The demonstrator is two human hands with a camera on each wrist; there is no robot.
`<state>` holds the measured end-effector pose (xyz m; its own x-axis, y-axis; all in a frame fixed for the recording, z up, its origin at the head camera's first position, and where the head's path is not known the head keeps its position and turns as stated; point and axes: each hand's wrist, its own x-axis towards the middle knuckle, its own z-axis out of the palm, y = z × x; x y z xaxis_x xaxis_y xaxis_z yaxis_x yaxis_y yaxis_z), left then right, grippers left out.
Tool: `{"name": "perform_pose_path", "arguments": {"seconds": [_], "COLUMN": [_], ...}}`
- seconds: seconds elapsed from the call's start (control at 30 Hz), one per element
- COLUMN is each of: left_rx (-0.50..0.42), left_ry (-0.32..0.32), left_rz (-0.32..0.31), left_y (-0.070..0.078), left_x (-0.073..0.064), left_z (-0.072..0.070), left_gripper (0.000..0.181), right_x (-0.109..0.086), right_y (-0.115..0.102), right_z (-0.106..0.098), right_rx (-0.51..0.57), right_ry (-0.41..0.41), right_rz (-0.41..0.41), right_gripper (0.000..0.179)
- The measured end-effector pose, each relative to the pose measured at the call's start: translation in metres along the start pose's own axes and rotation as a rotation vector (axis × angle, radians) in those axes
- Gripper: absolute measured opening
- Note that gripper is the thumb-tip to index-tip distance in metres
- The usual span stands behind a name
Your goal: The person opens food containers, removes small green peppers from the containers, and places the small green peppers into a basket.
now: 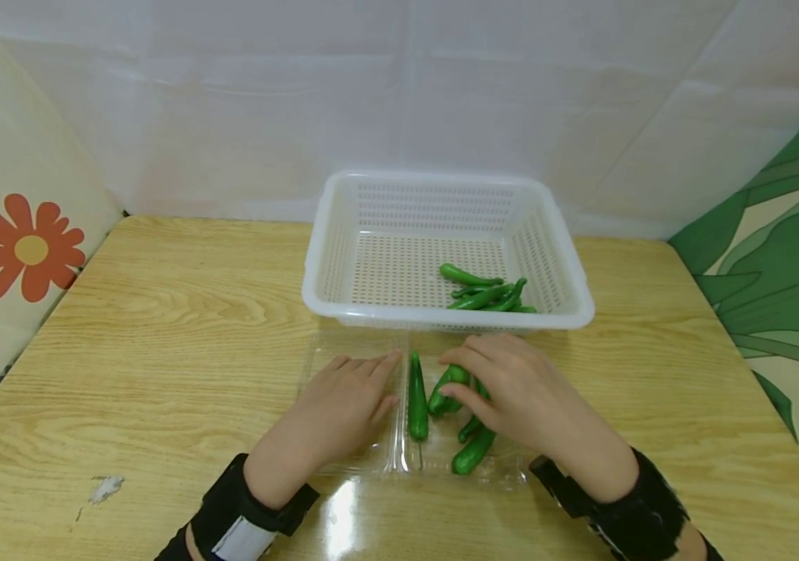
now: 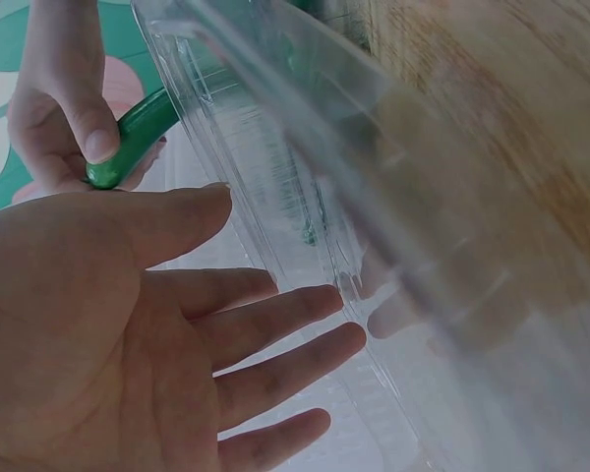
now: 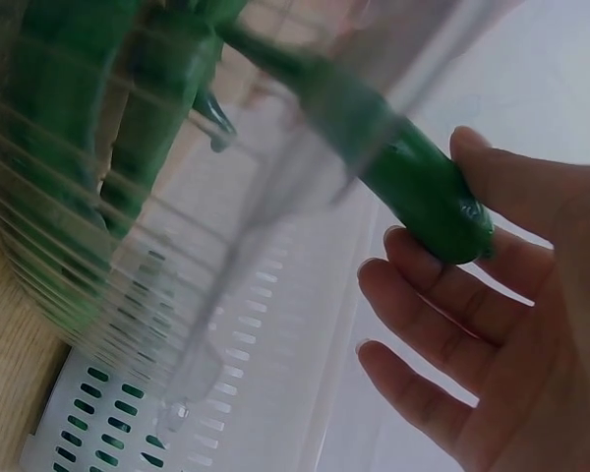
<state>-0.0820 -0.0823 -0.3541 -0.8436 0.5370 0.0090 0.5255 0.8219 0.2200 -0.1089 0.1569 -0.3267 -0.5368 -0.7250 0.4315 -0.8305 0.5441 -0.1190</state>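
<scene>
Pinching a held green pepper (image 1: 445, 396) between thumb and fingers, the right hand (image 1: 511, 382) is over the right half of an opened clear plastic container (image 1: 434, 461), just below and right of the frame's centre. That half bears more peppers: one long pepper (image 1: 418, 401) lies lengthwise beside the central ridge, its narrow end toward the top of the frame, and a thicker pepper (image 1: 472, 453) slants at lower right, partly covered by the hand. The left hand (image 1: 343, 405) is over the container's left half, fingers straight and, in the left wrist view, spread, fingertips at the clear plastic edge. Above, at upper centre, a white perforated basket (image 1: 441, 315) contains a small heap of green peppers (image 1: 485, 296) in its lower right corner.
</scene>
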Motion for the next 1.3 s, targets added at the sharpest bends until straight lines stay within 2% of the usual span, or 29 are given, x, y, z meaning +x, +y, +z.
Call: {"name": "perform_pose_path", "arguments": {"seconds": [0.17,0.4,0.77,1.3], "left_rx": [0.0,-0.007,-0.009,-0.018], "left_ry": [0.008,0.001,0.0,-0.015], "left_rz": [0.003,-0.003,-0.014,-0.024], "left_y": [0.0,0.0,0.0003,0.0002], "left_x": [-0.0001,0.0,0.0002,0.0008], "left_z": [0.0002,0.0001,0.0007,0.0007], "left_gripper": [0.056,0.057,0.056,0.057], "right_x": [0.0003,0.001,0.0046,0.0046], "right_y": [-0.0004,-0.0003,-0.0014,-0.0031], "right_z": [0.0002,0.0003,0.0,-0.0026], "right_rx": [-0.003,0.005,0.005,-0.003], "right_ry": [0.023,0.071,0.172,0.208], "right_rz": [-0.008,-0.036,-0.096,-0.092], "right_gripper": [0.044,0.034,0.046,0.042]}}
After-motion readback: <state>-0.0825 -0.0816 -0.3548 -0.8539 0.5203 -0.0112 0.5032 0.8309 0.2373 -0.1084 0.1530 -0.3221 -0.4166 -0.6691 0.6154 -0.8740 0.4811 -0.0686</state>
